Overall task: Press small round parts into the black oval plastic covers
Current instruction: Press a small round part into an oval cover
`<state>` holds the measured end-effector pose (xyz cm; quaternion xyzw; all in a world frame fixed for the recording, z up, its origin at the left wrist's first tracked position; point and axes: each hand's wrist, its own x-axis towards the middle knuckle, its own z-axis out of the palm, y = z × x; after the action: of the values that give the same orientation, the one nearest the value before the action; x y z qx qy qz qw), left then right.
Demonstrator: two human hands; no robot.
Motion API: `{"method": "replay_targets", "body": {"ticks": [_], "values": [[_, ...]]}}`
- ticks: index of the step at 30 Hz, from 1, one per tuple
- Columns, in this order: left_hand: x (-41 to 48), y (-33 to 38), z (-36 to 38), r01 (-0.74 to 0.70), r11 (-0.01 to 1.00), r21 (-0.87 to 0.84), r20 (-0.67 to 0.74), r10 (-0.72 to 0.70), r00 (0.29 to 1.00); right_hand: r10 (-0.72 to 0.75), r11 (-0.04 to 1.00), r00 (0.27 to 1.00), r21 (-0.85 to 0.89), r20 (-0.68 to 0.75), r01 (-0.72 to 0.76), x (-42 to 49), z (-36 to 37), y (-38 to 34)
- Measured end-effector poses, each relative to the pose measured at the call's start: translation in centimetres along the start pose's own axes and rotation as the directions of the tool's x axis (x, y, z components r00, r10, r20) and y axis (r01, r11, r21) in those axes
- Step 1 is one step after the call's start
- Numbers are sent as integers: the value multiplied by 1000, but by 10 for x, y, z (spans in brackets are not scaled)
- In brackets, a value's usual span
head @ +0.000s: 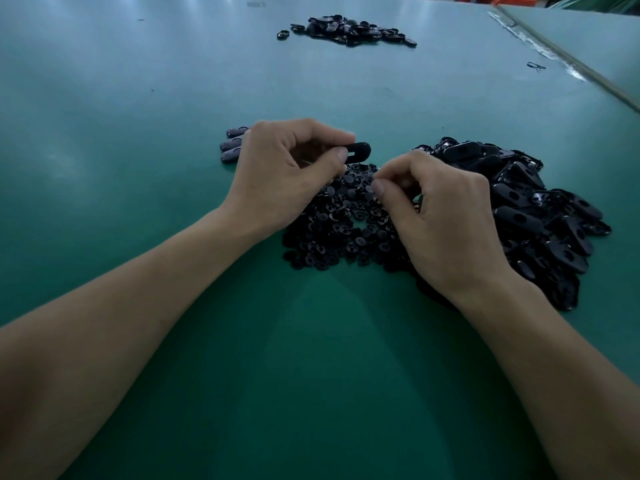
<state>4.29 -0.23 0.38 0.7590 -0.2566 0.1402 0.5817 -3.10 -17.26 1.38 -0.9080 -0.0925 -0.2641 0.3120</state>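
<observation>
My left hand [277, 171] pinches one black oval cover [358, 150] between thumb and forefinger, held just above the table. A heap of small round black parts [339, 223] lies between my two hands. My right hand [440, 220] hovers over that heap with its fingers curled and thumb and forefinger tips close together; whether a round part sits between them is hidden. A big pile of black oval covers [533, 209] lies to the right of that hand.
Three oval covers [232, 143] lie in a short row behind my left hand. Another pile of black pieces [349, 29] sits far back on the green table [138, 98]. A seam and raised edge [568, 60] run along the right.
</observation>
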Motion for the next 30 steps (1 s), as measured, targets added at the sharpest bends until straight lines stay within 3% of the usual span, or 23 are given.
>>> {"method": "replay_targets", "body": {"ticks": [7,17,21,25,30], "values": [[-2,6,5,17,997,-77,13,-16,1000,112,963,991,253,-67,-91,2,0,-1],[-7,9,10,35,990,-138,86,-23,996,200,893,972,432,-121,-130,4,-1,1],[-7,9,9,30,994,-109,76,-22,997,228,923,963,346,-145,-166,3,1,2],[-4,6,8,44,997,-57,-50,-47,998,284,940,936,251,-209,-230,4,-2,7],[0,3,8,94,994,-46,-151,-100,984,107,994,994,-24,-6,-107,-1,2,5]]}}
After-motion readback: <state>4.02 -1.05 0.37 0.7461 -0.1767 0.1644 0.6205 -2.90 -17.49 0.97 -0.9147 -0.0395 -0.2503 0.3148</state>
